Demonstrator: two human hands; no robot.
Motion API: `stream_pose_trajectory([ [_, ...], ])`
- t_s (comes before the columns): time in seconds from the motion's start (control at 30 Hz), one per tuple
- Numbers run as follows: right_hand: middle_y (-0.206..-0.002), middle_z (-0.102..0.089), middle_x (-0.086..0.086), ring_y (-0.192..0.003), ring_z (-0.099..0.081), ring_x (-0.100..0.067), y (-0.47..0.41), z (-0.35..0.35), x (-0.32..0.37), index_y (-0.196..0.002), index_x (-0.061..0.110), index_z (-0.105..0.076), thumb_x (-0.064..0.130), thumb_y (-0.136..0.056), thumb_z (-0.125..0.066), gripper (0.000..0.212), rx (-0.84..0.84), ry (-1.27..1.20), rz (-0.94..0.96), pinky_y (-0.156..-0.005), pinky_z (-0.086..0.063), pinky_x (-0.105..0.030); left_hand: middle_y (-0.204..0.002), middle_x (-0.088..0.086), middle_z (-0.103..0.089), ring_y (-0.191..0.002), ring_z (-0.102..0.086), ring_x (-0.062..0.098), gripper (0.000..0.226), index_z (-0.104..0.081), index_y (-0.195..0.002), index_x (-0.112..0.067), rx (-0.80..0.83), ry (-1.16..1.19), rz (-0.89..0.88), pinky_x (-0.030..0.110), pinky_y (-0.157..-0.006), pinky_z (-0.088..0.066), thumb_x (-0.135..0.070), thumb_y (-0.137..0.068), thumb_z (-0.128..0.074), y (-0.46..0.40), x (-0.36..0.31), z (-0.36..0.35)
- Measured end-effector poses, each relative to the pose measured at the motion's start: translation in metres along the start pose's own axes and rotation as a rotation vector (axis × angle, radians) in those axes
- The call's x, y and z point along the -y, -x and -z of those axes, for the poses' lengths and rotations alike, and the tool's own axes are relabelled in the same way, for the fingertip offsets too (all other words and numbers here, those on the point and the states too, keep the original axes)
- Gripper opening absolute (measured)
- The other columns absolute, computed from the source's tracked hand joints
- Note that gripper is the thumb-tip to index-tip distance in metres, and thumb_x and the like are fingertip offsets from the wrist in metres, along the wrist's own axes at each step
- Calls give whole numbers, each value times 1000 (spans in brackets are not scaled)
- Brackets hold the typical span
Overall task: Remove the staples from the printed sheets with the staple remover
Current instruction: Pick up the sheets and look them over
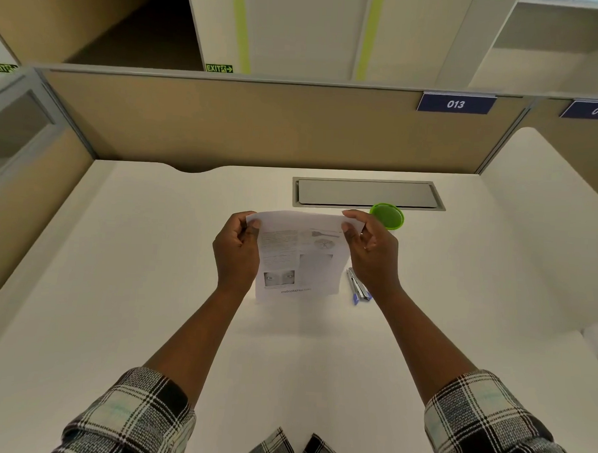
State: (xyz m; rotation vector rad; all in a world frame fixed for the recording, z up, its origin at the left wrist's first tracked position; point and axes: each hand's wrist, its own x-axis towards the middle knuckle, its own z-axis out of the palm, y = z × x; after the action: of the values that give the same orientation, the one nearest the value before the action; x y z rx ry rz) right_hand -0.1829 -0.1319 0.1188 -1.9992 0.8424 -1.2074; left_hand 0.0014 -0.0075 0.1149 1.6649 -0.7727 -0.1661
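Here, both hands held a white printed sheet of paper [298, 253] upright above the white desk [153, 272], its lower edge near or on the surface. The left hand [236, 254] gripped the sheet's upper left corner, fingers curled round the edge with the thumb on the front. The right hand [371, 252] pinched the upper right corner between thumb and fingertips, the other fingers loosely bent. The page showed columns of grey text, small pictures and a line of blue print at the bottom. Whether a staple sat in either corner could not be told. A silver metal staple remover with blue tips [358, 289] lay flat on the desk just beside the sheet's lower right corner, partly behind the right wrist. A round green plastic lid [388, 216] lay beyond the right hand, near a grey metal cable hatch [368, 194] set into the desk. Black-and-white checked sleeves [480, 422] covered both forearms
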Motion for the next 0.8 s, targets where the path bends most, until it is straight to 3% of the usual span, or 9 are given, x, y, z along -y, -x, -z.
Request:
stream_pose_trajectory([
  [0.17, -104, -70, 4, -94, -68, -15, -3, 0, 3, -111, 16, -66, 19, -93, -62, 18, -13, -28, -3, -72, -58, -37, -95, -6, -67, -84, -61, 9, 19, -67, -106, -15, -45, 0, 15, 15, -71, -50, -23, -98, -53, -3, -2, 1],
  [0.3, -98, -69, 5, -86, -68, -7, -8, 3, 10, -113, 14, -64, 15, -92, -63, 21, -5, -86, -46, -69, -54, -18, -98, -3, -69, -86, -63, 13, 21, -69, -110, -12, -34, 17, 72, 17, -75, -51, -21, -95, -57, -9, -4, 3],
  [0.4, -87, -68, 3, -77, -66, -1, -12, 5, 14, -118, 10, -60, 12, -91, -64, 27, 18, -148, -100, -63, -52, -14, -102, -1, -70, -90, -65, 16, 21, -69, -111, -12, 14, 79, 177, 19, -77, -54, -20, -94, -59, -15, -5, 4],
  [0.47, -72, -63, 12, -65, -62, 1, -14, 4, 12, -123, 8, -56, 9, -91, -64, 33, 24, -219, -180, -58, -48, -12, -104, 0, -71, -92, -66, 20, 19, -69, -109, -16, 58, 150, 270, 27, -80, -57, -21, -93, -60, -18, -4, 3],
  [0.53, -61, -56, 15, -57, -55, 0, -17, 2, 9, -127, 12, -53, 11, -90, -65, 39, 62, -312, -292, -57, -46, -16, -101, 1, -72, -92, -67, 25, 15, -70, -104, -17, 93, 205, 350, 37, -81, -59, -21, -93, -61, -21, -2, 3],
  [0.57, -66, -60, 11, -61, -59, -5, -18, 2, 8, -128, 16, -51, 14, -89, -67, 42, 102, -411, -371, -60, -50, -23, -100, 2, -72, -91, -68, 27, 15, -70, -103, -16, 107, 223, 373, 41, -82, -59, -21, -93, -61, -22, -1, 3],
  [0.67, -106, -70, -15, -98, -68, -34, -16, 3, -4, -128, 12, -51, 20, -85, -71, 49, 276, -646, -572, -83, -56, -48, -99, 4, -72, -90, -68, 28, 16, -72, -103, -13, 151, 238, 383, 46, -83, -59, -19, -93, -60, -25, 0, 5],
  [0.8, -109, -71, -12, -101, -67, -34, -4, 1, -16, -115, 12, -65, 19, -87, -68, 29, 424, -477, -540, -86, -55, -53, -96, 2, -72, -89, -67, 27, 12, -72, -96, -19, 178, 213, 367, 47, -83, -58, -16, -92, -61, -29, 0, 9],
])
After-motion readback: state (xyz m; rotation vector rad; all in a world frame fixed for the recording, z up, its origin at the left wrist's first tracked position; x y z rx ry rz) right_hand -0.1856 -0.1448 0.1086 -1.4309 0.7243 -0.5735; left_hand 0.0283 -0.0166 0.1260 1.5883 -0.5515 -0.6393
